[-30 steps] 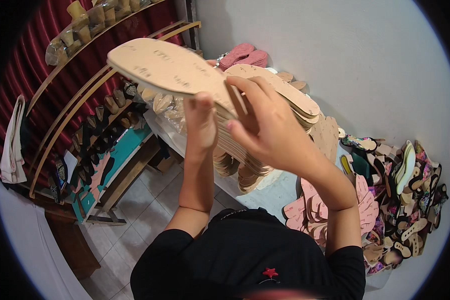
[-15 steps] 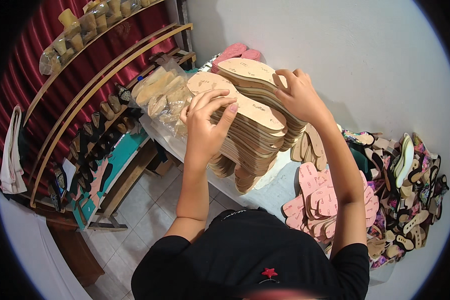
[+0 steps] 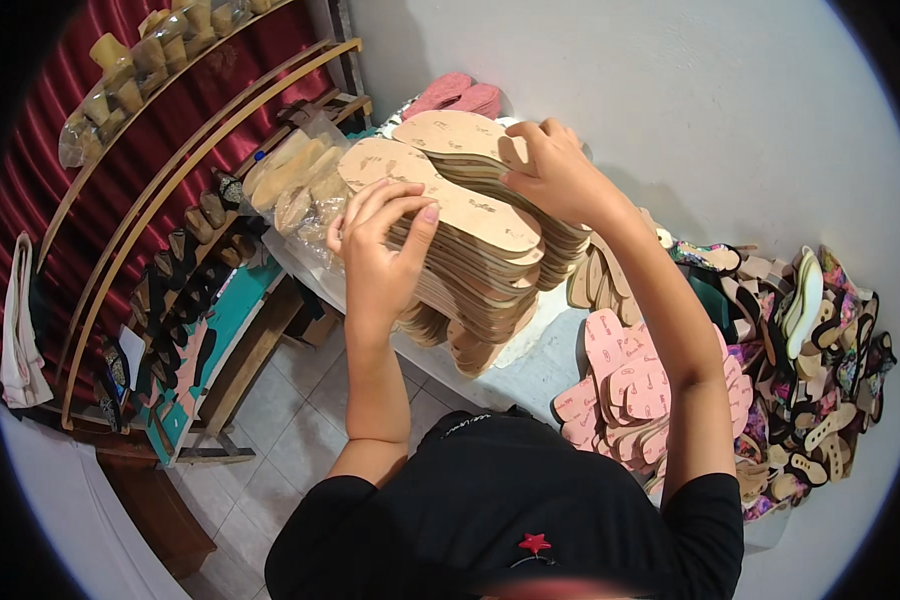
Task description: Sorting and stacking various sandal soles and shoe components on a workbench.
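Both hands are working at a tall stack of tan insoles [image 3: 470,270] sitting on a white table [image 3: 530,370] against the pale wall.

Left hand [image 3: 380,250]: fingers are curling partly closed, fingertips [image 3: 410,205] pressing on the near edge of the top insole [image 3: 440,195], thumb side lying against the stack's flank. It is pinching or steadying the edge rather than wrapping anything whole.

Right hand [image 3: 555,170]: it is reaching over the far side, fingers bent and gripping the edge of a second, higher insole pile [image 3: 455,135] just behind the first. How tightly it is closing cannot be told, as the fingertips are hiding behind the leather-coloured edges.

Stack: the insoles are lying flat, fanned slightly, heel ends hanging past the table's front edge.

Surroundings:
- Pink soles [image 3: 630,385] are lying in a loose heap on the table to the right, just beside the right forearm.
- Farther right, a jumble of patterned sandal parts [image 3: 820,360] is spreading along the wall.
- Pink footwear [image 3: 460,95] is sitting behind the stacks, next to the wall.
- Clear bags of tan pieces [image 3: 295,180] are resting at the table's left end, near the left hand.
- Curved wooden shelves [image 3: 170,200] with dark heels and soles are standing at left, in front of a red curtain [image 3: 50,100].
- White cloth [image 3: 20,330] is hanging at the far left.
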Motion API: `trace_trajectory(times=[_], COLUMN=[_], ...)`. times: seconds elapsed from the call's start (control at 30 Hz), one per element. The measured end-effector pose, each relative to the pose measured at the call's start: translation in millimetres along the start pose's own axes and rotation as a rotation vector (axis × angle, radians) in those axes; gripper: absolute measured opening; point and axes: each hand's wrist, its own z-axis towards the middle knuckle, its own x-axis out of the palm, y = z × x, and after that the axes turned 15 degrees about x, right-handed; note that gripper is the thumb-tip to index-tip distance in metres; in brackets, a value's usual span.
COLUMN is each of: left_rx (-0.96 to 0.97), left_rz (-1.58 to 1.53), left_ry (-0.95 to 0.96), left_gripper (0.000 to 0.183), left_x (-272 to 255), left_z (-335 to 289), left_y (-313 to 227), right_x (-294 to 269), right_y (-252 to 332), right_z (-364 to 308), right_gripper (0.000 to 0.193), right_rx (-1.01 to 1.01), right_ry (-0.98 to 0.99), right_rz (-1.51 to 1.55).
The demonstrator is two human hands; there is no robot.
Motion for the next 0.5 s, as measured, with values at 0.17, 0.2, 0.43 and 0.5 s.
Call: trace_trajectory(times=[0.17,0.2,0.43,0.5], left_rx=[-0.066,-0.079,0.033,0.081], left_rz=[0.058,0.049,-0.009,-0.065], left_ry=[-0.026,-0.061,-0.224,-0.278], left_gripper=[0.023,0.022,0.021,0.021], left_x=[5.4,7.5,19.0,23.7], left_z=[-1.9,-2.3,-4.3,-2.3], left_y=[-8.0,-9.1,-37.4,-45.9], right_x=[-12.5,-14.6,-28.6,-28.2], right_y=[-4.0,-9.0,-39.7,-46.9], right_z=[1.8,3.3,-2.6,-3.8], right_gripper=[0.049,0.052,0.065,0.065], right_rx=[-0.013,-0.013,-0.005,-0.018], right_ry=[0.163,0.166,0.323,0.291], right_rz=[-0.073,-0.019,0.161,0.143])
